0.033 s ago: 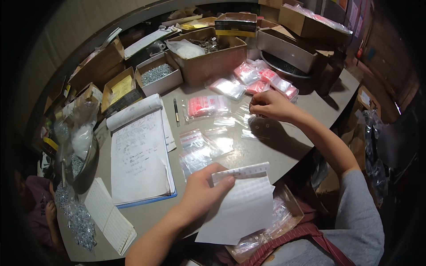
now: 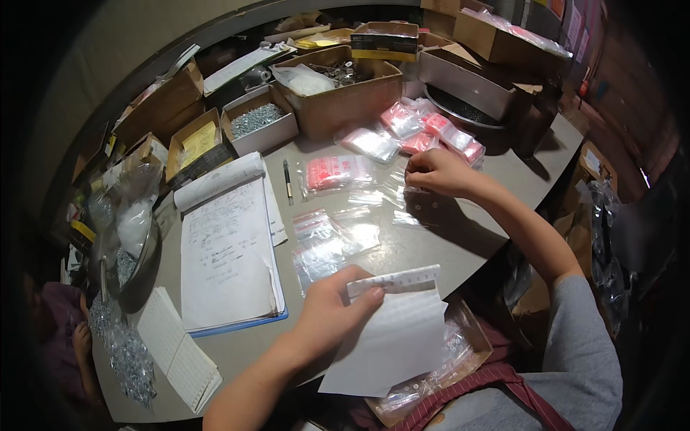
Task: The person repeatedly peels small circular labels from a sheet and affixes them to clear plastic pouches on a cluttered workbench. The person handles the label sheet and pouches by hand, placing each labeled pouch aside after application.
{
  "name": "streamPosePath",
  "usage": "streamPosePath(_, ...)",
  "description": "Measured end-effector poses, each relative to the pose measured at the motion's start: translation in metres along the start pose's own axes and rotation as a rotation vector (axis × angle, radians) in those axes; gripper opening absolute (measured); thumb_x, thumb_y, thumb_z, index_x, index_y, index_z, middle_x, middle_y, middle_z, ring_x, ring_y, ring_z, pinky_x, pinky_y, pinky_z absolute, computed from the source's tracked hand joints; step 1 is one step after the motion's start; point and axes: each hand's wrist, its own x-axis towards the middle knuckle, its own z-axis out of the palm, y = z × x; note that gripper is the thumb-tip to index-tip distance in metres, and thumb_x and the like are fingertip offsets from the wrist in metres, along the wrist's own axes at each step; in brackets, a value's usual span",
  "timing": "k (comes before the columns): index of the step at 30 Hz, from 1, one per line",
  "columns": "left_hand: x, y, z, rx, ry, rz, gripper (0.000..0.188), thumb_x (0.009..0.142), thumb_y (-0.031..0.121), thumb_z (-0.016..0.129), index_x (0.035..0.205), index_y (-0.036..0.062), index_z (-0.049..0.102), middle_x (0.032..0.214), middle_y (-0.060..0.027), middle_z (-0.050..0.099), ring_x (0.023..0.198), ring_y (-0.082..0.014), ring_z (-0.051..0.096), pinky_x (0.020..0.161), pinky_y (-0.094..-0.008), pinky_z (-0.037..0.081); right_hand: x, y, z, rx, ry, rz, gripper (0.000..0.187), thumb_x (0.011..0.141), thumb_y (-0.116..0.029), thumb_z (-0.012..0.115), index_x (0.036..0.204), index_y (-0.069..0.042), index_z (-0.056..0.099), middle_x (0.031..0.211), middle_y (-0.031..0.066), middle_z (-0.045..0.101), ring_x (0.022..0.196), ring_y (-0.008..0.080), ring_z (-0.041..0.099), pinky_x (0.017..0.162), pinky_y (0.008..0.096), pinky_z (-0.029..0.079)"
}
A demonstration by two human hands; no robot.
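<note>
My left hand (image 2: 333,310) pinches the folded top of a white label sheet (image 2: 392,337) between thumb and fingers. The sheet hangs over an open cardboard box (image 2: 471,332) of small clear bags at the near edge. My right hand (image 2: 436,172) is closed, thumb against fingertips, just above small clear bags (image 2: 394,188) on the table. Anything in that pinch is too small to make out. Left of it lies a red-printed pack of bags (image 2: 336,173). Nearer me are flat clear zip bags (image 2: 321,248). More red and clear packs (image 2: 424,128) are heaped beyond the right hand.
An open notepad (image 2: 228,251) with a blue backing lies left of centre, a pen (image 2: 287,182) beside it. Boxes of metal parts, such as a white box of screws (image 2: 257,121), line the back. Bagged hardware (image 2: 131,365) sits at left, where another person's hand (image 2: 82,340) shows.
</note>
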Motion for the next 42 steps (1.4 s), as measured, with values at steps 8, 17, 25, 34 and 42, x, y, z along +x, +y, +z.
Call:
streamPosePath(8, -0.002, 0.000, 0.001, 0.159, -0.012, 0.098, 0.023, 0.096, 0.021, 0.071, 0.107, 0.0010, 0.069, 0.089, -0.0022, 0.068, 0.083, -0.0087, 0.059, 0.074, -0.0273, 0.049, 0.003, 0.003, 0.016, -0.612, 0.219, -0.157, 0.025, 0.083, -0.022, 0.078, 0.087, 0.000, 0.066, 0.085, 0.0183, 0.070, 0.083, 0.0368, 0.069, 0.074, 0.0456, 0.053)
streamPosePath(17, -0.002, -0.011, 0.003, 0.186, 0.049, 0.190, 0.031, 0.096, 0.029, 0.069, 0.106, -0.0008, 0.067, 0.079, -0.0161, 0.068, 0.073, -0.0218, 0.064, 0.069, -0.0370, 0.051, -0.035, -0.043, 0.052, -0.488, 0.069, -0.282, 0.028, 0.089, -0.020, 0.074, 0.115, -0.010, 0.075, 0.086, 0.0163, 0.074, 0.076, 0.0348, 0.071, 0.068, 0.0457, 0.055)
streamPosePath(25, -0.001, -0.007, 0.005, 0.198, 0.044, 0.215, 0.032, 0.096, 0.029, 0.068, 0.108, -0.0007, 0.066, 0.078, -0.0149, 0.068, 0.072, -0.0215, 0.065, 0.068, -0.0362, 0.051, -0.042, -0.022, 0.016, -0.392, -0.085, -0.330, 0.024, 0.090, -0.015, 0.070, 0.109, -0.003, 0.075, 0.097, 0.0144, 0.072, 0.087, 0.0275, 0.070, 0.076, 0.0380, 0.054)
streamPosePath(34, -0.004, -0.006, 0.005, 0.147, 0.037, 0.144, 0.023, 0.099, 0.018, 0.065, 0.116, 0.0028, 0.063, 0.089, -0.0022, 0.065, 0.083, -0.0075, 0.056, 0.073, -0.0265, 0.048, -0.023, -0.036, 0.052, -0.211, 0.051, -0.327, 0.018, 0.086, -0.006, 0.069, 0.100, 0.000, 0.060, 0.092, 0.0165, 0.068, 0.088, 0.0317, 0.068, 0.078, 0.0408, 0.053)
streamPosePath(42, -0.002, -0.010, 0.006, 0.148, 0.049, 0.130, 0.019, 0.101, 0.018, 0.063, 0.113, 0.0029, 0.062, 0.086, -0.0005, 0.061, 0.078, -0.0064, 0.052, 0.068, -0.0259, 0.045, -0.038, -0.045, 0.045, -0.431, 0.222, -0.409, 0.021, 0.088, -0.012, 0.075, 0.098, -0.002, 0.060, 0.091, 0.0172, 0.064, 0.085, 0.0360, 0.065, 0.072, 0.0429, 0.051)
